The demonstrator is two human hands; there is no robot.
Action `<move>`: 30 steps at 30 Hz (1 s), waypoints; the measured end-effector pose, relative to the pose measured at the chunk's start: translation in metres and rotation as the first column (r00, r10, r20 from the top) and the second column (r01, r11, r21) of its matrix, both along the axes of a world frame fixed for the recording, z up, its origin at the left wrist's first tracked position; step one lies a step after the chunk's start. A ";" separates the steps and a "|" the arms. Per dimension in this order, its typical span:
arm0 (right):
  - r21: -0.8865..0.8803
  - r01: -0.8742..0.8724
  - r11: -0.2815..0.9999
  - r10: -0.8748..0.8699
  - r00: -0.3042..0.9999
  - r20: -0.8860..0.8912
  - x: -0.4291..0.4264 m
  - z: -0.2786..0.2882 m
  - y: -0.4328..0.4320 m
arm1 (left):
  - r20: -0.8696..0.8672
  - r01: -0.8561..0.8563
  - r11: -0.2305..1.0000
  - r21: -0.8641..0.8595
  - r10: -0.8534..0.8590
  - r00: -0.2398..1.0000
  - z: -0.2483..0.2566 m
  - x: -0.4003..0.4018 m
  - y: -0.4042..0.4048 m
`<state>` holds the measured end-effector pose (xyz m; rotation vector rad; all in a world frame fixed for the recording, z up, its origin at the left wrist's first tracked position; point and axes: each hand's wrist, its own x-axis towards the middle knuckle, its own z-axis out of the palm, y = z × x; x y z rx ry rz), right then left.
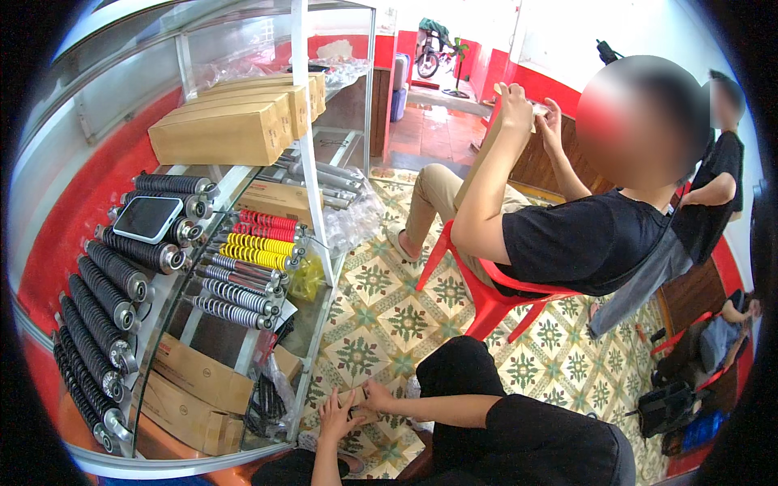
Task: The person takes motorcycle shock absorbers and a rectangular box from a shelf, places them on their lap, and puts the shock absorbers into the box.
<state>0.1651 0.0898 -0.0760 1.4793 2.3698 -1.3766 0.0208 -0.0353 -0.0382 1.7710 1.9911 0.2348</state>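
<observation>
Low at the bottom centre, my left hand (338, 418) has its fingers spread around a small brown cardboard piece (366, 417). From the right, my right hand (378, 397) reaches to the same piece and grips its upper edge. Its exact shape is partly hidden by my fingers. Both hands are close together above the patterned tile floor (413, 322), between my black-clad knees. Just left of them stands a glass display case (313, 364) with cardboard boxes (191, 407) on its lower shelf. Red, yellow and silver coil shock absorbers (258, 250) lie inside.
Black shock absorbers (100, 310) and a phone (148, 219) rest on the case's top, near long cardboard boxes (219, 130). Ahead, a person in black (571, 237) on a red plastic chair (480, 304) holds a long object. Other people and a black bag (668, 407) are at right.
</observation>
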 end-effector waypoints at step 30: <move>-0.238 0.063 0.969 -0.090 0.990 -0.106 0.011 -0.001 -0.004 | 0.392 -0.267 0.859 -0.437 0.449 0.803 0.039 0.015 0.031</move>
